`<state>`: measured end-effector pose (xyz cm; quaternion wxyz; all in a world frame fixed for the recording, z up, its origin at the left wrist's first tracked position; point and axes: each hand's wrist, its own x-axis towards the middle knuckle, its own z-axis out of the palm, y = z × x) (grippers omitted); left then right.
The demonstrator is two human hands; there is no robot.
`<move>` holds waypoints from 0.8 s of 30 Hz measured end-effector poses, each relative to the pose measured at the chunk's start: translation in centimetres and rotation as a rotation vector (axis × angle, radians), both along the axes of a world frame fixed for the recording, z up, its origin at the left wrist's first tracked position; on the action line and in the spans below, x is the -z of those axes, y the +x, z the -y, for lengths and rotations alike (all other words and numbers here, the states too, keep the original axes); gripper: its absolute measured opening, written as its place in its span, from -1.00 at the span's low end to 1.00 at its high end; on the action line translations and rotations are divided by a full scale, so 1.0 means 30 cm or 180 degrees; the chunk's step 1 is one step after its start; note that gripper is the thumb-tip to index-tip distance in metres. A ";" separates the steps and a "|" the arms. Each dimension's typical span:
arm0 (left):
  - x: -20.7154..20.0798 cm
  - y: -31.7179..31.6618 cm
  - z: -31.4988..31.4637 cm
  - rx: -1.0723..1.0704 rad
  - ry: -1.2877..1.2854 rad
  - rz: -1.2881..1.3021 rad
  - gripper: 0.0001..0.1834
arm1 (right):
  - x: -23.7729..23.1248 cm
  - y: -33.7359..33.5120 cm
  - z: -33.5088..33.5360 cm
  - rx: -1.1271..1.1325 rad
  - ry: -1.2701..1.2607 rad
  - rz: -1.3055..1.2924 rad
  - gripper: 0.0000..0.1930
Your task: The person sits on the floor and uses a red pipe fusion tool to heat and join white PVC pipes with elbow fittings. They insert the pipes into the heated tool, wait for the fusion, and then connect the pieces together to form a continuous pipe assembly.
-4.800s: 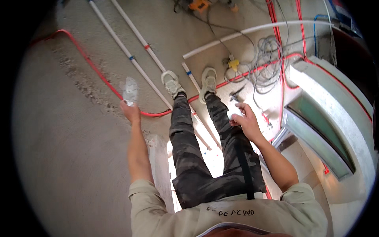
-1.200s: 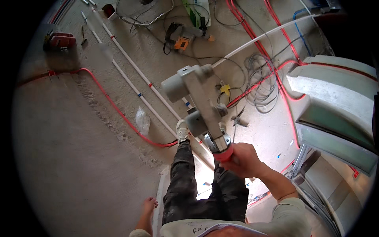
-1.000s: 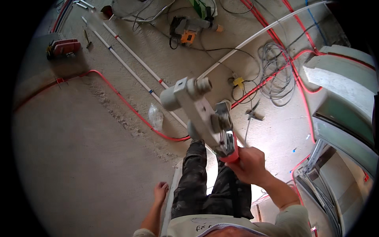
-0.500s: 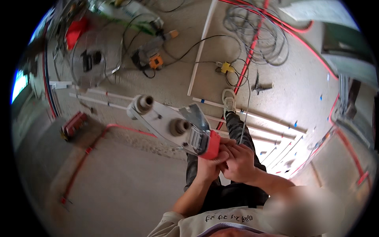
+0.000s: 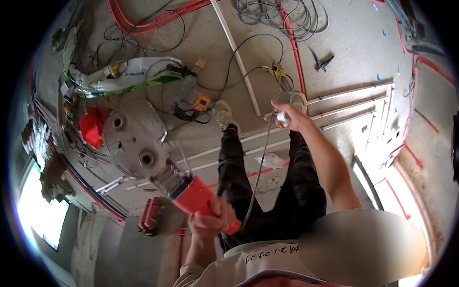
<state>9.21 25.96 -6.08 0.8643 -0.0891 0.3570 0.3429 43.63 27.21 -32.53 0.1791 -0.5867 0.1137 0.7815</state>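
Note:
My left hand [image 5: 212, 219] is wrapped round the red handle of a pipe fusion welder [image 5: 193, 195]. Its flat grey heating plate points away to the upper left and carries two round dies. A grey cord [image 5: 258, 177] runs from the handle's end up past my right hand [image 5: 295, 117]. That hand reaches forward above one shoe, holding a short white pipe fitting [image 5: 283, 119] against the palm. Its thumb and a finger stick out near the cord; whether they touch it I cannot tell.
An orange and grey power drill [image 5: 189, 99] lies on the concrete floor ahead, beside a red cloth or bag [image 5: 93, 126]. White pipes [image 5: 334, 117] and red conduit [image 5: 292, 52] cross the floor. A red level-like tool [image 5: 150, 215] lies left; coiled cable [image 5: 282, 19] is far ahead.
My hands have parted. The left has carried the fusion welder down and left; the right has let go of it and stretched forward, now with the white fitting showing. The view has shifted.

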 end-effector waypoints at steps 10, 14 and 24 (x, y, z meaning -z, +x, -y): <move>-0.277 -0.428 -0.085 0.1448 0.0533 -0.2046 -0.77 | -0.093 -0.676 -0.121 -0.1506 0.2965 0.1462 -0.76; -0.305 -0.375 -0.143 0.1698 0.0851 -0.2590 -0.81 | -0.329 -0.889 -0.121 -0.1604 0.2601 0.0931 -0.77; -0.338 -0.214 -0.111 0.2841 0.1379 -0.2122 -0.84 | -0.555 -1.058 0.003 -0.1489 0.3281 0.1178 -0.77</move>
